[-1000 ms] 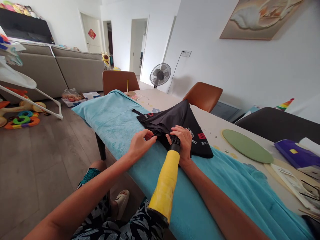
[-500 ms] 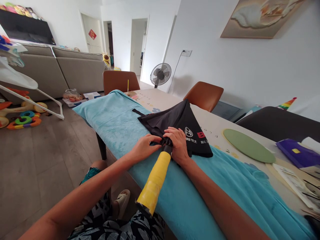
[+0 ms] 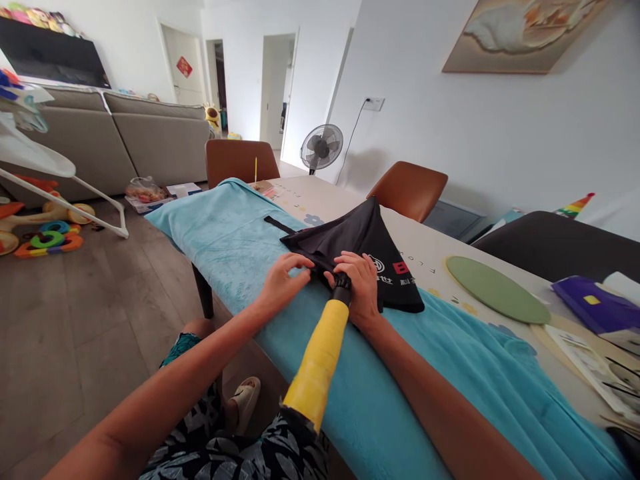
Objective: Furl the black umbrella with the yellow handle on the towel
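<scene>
A black umbrella (image 3: 345, 233) lies loosely folded on a light blue blanket (image 3: 215, 220), its canopy spread away from me with white and red print on the right side. Its handle (image 3: 320, 363), wrapped in yellow tape, points back toward my lap. My right hand (image 3: 357, 283) is wrapped round the dark ribbed collar just above the handle. Left of the collar, my left hand (image 3: 285, 280) pinches the near edge of the black fabric between thumb and fingers. A black strap (image 3: 279, 225) sticks out from the canopy's left corner.
On the table's right are a green oval mat (image 3: 495, 290) and a purple pouch (image 3: 590, 307). Brown chairs (image 3: 407, 190) and a fan (image 3: 321, 147) stand beyond the table. Toys (image 3: 50, 240) lie on the floor at left.
My left hand has moved slightly left and up, away from the collar to the fabric edge. The handle has swung a little to the right, with my right hand still at the collar.
</scene>
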Demonstrator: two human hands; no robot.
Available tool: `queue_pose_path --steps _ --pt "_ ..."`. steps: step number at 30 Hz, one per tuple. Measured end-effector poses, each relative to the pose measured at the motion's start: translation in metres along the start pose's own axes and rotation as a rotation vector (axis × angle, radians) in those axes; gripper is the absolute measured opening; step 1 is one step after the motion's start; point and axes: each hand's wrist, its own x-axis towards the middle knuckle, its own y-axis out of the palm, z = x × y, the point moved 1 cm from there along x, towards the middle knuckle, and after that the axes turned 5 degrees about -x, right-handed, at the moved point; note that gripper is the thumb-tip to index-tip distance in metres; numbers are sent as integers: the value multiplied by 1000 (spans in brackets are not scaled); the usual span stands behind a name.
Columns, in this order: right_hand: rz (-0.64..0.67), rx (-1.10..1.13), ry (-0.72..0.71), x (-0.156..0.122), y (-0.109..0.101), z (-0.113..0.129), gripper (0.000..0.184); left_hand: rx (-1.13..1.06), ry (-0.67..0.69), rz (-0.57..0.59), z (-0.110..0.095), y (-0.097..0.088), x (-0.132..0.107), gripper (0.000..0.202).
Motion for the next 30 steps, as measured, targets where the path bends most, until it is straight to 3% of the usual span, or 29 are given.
queue_pose_path --steps 3,6,9,13,18,22,25,30 --pt "-100 -8 53 0 0 -1 7 214 -124 -82 2 -1 0 5" --pt "-121 -11 67 1 -1 0 9 463 -37 36 2 5 -5 15" --pt "-130 -13 69 1 -2 0 9 603 64 137 3 9 -10 13" --pt "-119 -21 70 0 -1 0 9 568 148 202 5 10 -13 6" --pt "-99 -22 62 0 0 1 9 406 338 442 0 10 -13 14" --pt "-86 -26 51 1 1 2 9 401 434 496 -1 12 -13 16" --pt "-94 -25 46 1 1 1 10 489 405 473 0 16 -13 16" --pt "-89 -23 56 0 2 -1 8 510 154 371 2 15 -8 22"
